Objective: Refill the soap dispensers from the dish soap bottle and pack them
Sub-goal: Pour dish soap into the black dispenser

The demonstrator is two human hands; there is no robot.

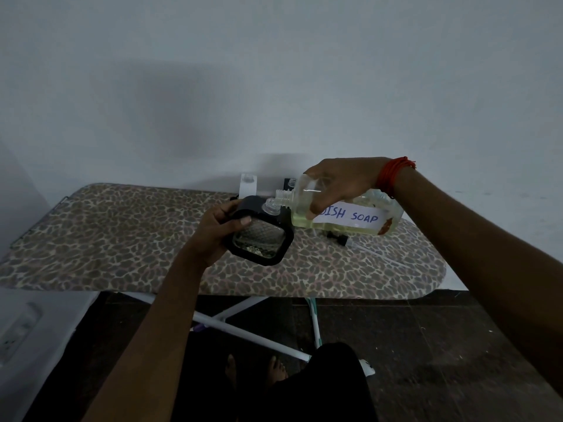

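Your left hand (220, 229) grips the black-framed dispenser (261, 239), fingers wrapped around its left side, thumb on its clear face. It is held above the board (122, 239), tilted, neck open. Your right hand (341, 184) clasps the soap bottle (344, 213) from above, turned nearly horizontal, uncapped mouth just beside the dispenser's neck. Yellowish liquid sits in the bottle's lower side. A pump (338, 239) lies on the board below the bottle. Two more dispensers (248, 185) stand behind.

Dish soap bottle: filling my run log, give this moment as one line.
right hand: tilting dish soap bottle | left hand: holding black dispenser | mouths aligned | pump on board
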